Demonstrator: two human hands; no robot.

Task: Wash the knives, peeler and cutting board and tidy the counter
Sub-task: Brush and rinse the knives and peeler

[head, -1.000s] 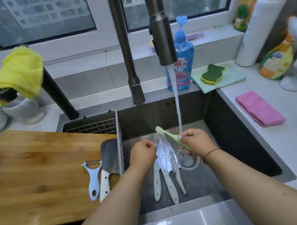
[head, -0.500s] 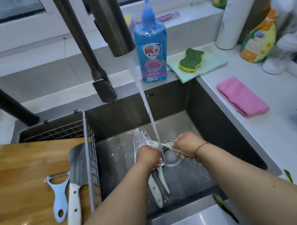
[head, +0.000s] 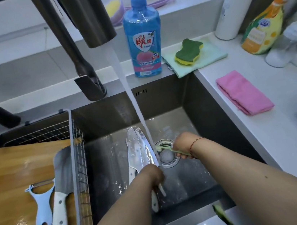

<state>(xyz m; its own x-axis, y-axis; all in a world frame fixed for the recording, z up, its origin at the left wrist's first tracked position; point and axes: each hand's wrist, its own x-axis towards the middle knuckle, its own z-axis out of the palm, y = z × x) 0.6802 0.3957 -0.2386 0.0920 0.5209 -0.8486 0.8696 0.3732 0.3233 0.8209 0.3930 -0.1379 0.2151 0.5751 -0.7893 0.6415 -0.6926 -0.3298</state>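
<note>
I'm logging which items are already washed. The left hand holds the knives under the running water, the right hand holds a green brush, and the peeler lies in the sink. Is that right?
Not quite. The head view shows the peeler lying on the wooden cutting board, beside the cleaver, not in the sink. The rest stands: left hand holds the knives, right hand the green brush.
</note>
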